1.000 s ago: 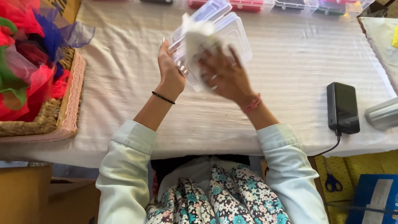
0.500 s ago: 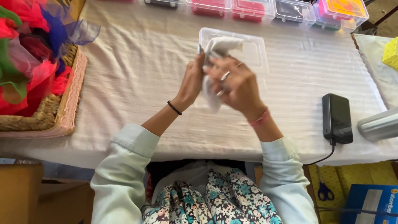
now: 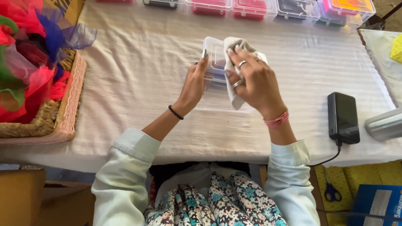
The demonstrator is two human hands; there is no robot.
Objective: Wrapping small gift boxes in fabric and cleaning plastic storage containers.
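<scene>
The left hand [image 3: 193, 86] grasps the clear plastic box [image 3: 215, 69] by its near-left edge, fingers curled around the wall; the right hand [image 3: 255, 81] is clenched on a pale cloth [image 3: 234, 90], pressing it against the box's right side. The box is held above the table [image 3: 138, 71], tilted, not resting on it.

Taking the box as reference, largest first: the white-covered table spreads below and around it. Well to its left sits a wicker basket [image 3: 50, 113] heaped with red, green and blue netting. Beyond it, along the far edge, stands a row of lidded containers [image 3: 251, 6] with coloured contents. To its right lie a dark power bank [image 3: 343, 117], cabled, and further right a metal cylinder [image 3: 383, 124], partly out of view. Below the table edge, to the right, blue-handled scissors [image 3: 331, 192] lie on yellow fabric.

Risk, as judged — the box is slick and held on one edge only; firm pressure from the cloth could twist it out of the left hand and drop it onto the table. The thin wall could also flex or crack.
</scene>
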